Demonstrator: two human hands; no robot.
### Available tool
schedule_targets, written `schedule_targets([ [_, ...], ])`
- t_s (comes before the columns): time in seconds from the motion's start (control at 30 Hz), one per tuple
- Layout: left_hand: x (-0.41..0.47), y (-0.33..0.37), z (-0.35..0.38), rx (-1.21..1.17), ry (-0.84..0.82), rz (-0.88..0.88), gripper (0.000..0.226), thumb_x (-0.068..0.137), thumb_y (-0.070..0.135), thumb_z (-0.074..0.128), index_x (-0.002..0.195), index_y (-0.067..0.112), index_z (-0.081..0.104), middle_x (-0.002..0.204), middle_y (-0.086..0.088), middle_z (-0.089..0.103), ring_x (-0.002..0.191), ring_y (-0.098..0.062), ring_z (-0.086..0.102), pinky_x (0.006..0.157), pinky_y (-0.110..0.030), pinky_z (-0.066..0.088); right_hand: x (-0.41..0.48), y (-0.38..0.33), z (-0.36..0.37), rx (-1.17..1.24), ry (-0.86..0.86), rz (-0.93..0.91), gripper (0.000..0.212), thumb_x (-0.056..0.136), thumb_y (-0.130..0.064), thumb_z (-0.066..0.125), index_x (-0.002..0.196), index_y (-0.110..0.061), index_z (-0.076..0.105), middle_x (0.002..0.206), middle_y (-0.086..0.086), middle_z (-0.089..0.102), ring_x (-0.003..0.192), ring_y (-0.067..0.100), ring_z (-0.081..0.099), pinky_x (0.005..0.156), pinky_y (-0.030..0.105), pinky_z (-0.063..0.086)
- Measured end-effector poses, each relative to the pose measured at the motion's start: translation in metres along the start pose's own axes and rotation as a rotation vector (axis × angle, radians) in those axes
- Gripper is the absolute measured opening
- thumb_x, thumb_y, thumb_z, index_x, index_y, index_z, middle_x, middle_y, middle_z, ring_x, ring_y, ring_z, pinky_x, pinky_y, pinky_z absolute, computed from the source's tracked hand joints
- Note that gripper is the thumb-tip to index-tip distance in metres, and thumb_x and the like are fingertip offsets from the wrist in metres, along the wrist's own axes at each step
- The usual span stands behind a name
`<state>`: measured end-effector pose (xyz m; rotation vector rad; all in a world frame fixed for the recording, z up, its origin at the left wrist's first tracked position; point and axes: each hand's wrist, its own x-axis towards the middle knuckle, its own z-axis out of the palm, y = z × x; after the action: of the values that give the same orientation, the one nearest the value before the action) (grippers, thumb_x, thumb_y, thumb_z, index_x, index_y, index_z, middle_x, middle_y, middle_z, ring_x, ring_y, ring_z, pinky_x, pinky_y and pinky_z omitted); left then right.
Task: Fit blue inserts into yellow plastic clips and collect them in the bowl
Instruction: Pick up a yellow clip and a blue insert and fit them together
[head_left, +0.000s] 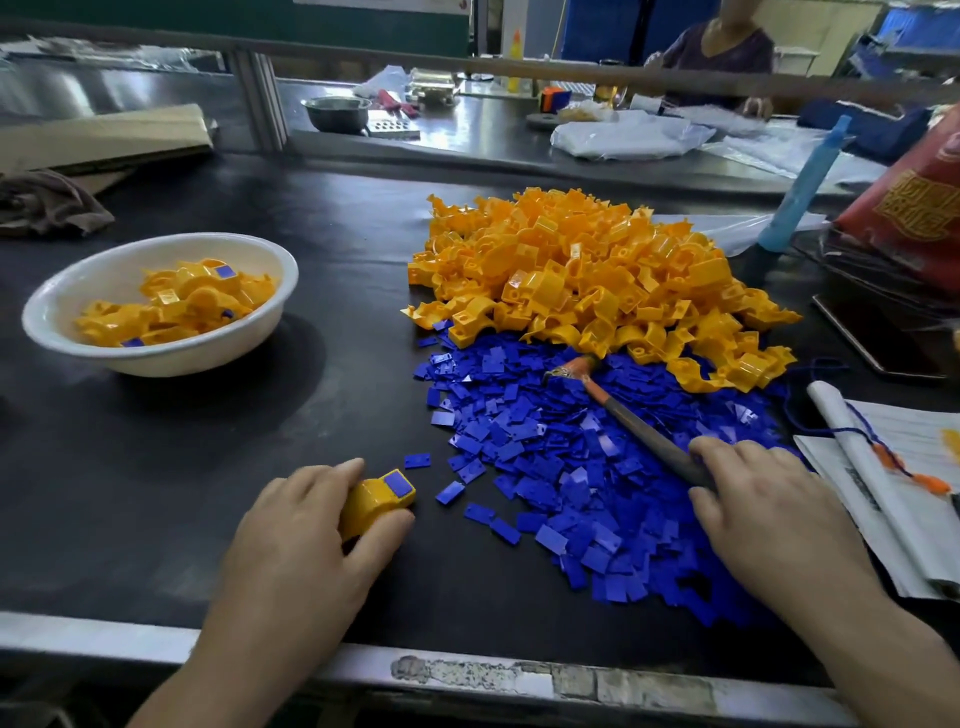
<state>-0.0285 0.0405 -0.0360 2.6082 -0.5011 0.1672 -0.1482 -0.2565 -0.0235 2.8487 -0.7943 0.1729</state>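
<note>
Held yellow clip: blue insert seated in top.

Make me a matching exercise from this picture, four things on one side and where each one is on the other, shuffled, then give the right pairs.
Things
1. white bowl
2. fitted clip
3. small hammer
4. pile of yellow clips

Places
A. lying across the blue inserts, handle gripped by the right hand
B. held in the left hand
C. on the black mat, left of both heaps
D. heaped just beyond the blue inserts

Pairs: 1-C, 2-B, 3-A, 4-D
</note>
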Motion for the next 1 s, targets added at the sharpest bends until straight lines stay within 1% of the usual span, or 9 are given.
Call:
schedule_targets([
  [0.2, -0.001, -0.003, 0.001, 0.063, -0.008, 0.008, 0.046, 0.068, 0.041, 0.08, 0.106, 0.02, 0.065, 0.097, 0.003, 0.063, 0.091, -0.022, 0.054, 0.079, -0.037, 0.046, 0.004, 0.006, -0.018, 0.187, 0.022, -0.055, 0.022, 0.089, -0.024, 0.054, 0.109, -0.019, 0.062, 0.081, -0.002, 0.053, 0.079, 0.02, 0.05, 0.066, 0.033, 0.038],
  [0.3, 0.003, -0.002, 0.003, 0.08, -0.012, 0.039, 0.036, 0.07, 0.042, 0.077, 0.099, 0.024, 0.066, 0.09, 0.006, 0.062, 0.086, -0.022, 0.056, 0.076, -0.041, 0.048, -0.009, -0.005, -0.038, 0.55, 0.027, -0.074, 0.017, 0.09, -0.03, 0.044, 0.098, -0.033, 0.059, 0.072, -0.005, 0.054, 0.066, 0.009, 0.055, 0.057, 0.028, 0.04],
  [0.43, 0.006, 0.0, 0.006, 0.096, 0.004, 0.056, 0.031, 0.071, 0.047, 0.074, 0.096, 0.029, 0.066, 0.087, 0.01, 0.062, 0.084, -0.019, 0.056, 0.073, -0.038, 0.046, -0.033, -0.038, -0.053, 1.002, -0.266, -0.044, 0.013, 0.087, -0.043, 0.043, 0.094, -0.048, 0.053, 0.065, -0.005, 0.063, 0.046, 0.005, 0.057, 0.042, 0.015, 0.043],
  [0.53, 0.005, -0.002, 0.008, 0.105, 0.018, 0.063, 0.033, 0.069, 0.044, 0.078, 0.095, 0.026, 0.069, 0.084, 0.008, 0.064, 0.081, -0.022, 0.058, 0.069, -0.039, 0.047, -0.047, -0.049, -0.043, 0.9, -0.284, -0.123, 0.024, 0.09, -0.048, 0.046, 0.111, -0.059, 0.044, 0.08, -0.023, 0.062, 0.076, -0.012, 0.057, 0.063, 0.005, 0.043],
  [0.63, 0.005, -0.005, 0.011, 0.124, 0.036, 0.096, 0.037, 0.064, 0.041, 0.082, 0.092, 0.021, 0.07, 0.082, 0.004, 0.066, 0.077, -0.026, 0.06, 0.064, -0.041, 0.048, -0.06, -0.065, -0.043, 0.657, -0.23, -0.205, 0.038, 0.089, -0.059, 0.039, 0.118, -0.069, 0.016, 0.102, -0.044, 0.043, 0.1, -0.021, 0.047, 0.082, -0.005, 0.031],
  [0.73, 0.006, -0.007, 0.013, 0.146, 0.053, 0.119, 0.036, 0.065, 0.045, 0.081, 0.092, 0.023, 0.069, 0.082, 0.005, 0.065, 0.076, -0.024, 0.06, 0.062, -0.04, 0.048, -0.061, -0.074, -0.045, 0.46, -0.069, -0.439, 0.053, 0.084, -0.058, 0.054, 0.122, -0.068, 0.019, 0.109, -0.04, 0.049, 0.105, -0.02, 0.05, 0.082, -0.002, 0.034],
  [0.83, 0.006, -0.009, 0.013, 0.156, 0.075, 0.136, 0.036, 0.065, 0.046, 0.08, 0.091, 0.023, 0.068, 0.081, 0.005, 0.064, 0.074, -0.024, 0.059, 0.06, -0.039, 0.047, -0.062, -0.073, -0.047, 0.507, -0.202, -0.318, 0.043, 0.092, -0.061, 0.032, 0.123, -0.067, 0.003, 0.128, -0.039, 0.038, 0.124, -0.014, 0.039, 0.092, -0.002, 0.026],
  [0.9, 0.006, -0.009, 0.014, 0.154, 0.093, 0.142, 0.036, 0.065, 0.045, 0.081, 0.091, 0.023, 0.069, 0.08, 0.005, 0.064, 0.074, -0.024, 0.059, 0.06, -0.038, 0.046, -0.071, -0.07, -0.047, 0.681, -0.2, -0.288, 0.042, 0.089, -0.061, 0.033, 0.122, -0.069, 0.007, 0.114, -0.043, 0.039, 0.116, -0.016, 0.044, 0.083, -0.009, 0.024],
  [1.0, 0.005, -0.009, 0.016, 0.15, 0.104, 0.15, 0.035, 0.065, 0.045, 0.08, 0.09, 0.024, 0.068, 0.08, 0.006, 0.064, 0.073, -0.023, 0.059, 0.06, -0.038, 0.046, -0.07, -0.067, -0.04, 0.596, -0.047, -0.418, 0.048, 0.065, -0.043, 0.073, 0.111, -0.049, 0.06, 0.081, -0.035, 0.062, 0.071, -0.012, 0.06, 0.065, -0.006, 0.035],
])
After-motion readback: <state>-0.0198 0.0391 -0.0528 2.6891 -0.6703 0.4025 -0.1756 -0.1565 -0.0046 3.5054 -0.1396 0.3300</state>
